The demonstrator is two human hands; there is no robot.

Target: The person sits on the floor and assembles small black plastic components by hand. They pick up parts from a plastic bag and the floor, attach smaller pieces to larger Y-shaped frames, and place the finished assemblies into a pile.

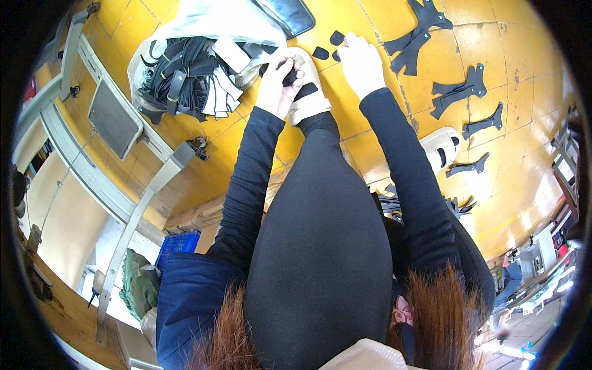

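Small dark pieces (288, 75) are in my left hand (277, 86), whose fingers curl round them just above my cream clog (311, 73). My right hand (364, 66) is low over the yellow floor, fingertips drawn together at a small black rounded piece, which they partly cover. Two more such pieces, one black tab (320, 53) and another black tab (337, 38), lie beside those fingertips. Left of my left hand, a clear plastic bag (140, 58) holds a heap of black strips (176, 80) and some white-edged pieces (221, 94).
Flat black forked cutouts (419, 37) lie in groups on the yellow tiled floor (394, 117) at the right. My other clog (441, 150) is near them. A metal frame (169, 161) stands at the left, with a blue crate (179, 245) below it. A dark shiny bag (290, 15) lies at the top.
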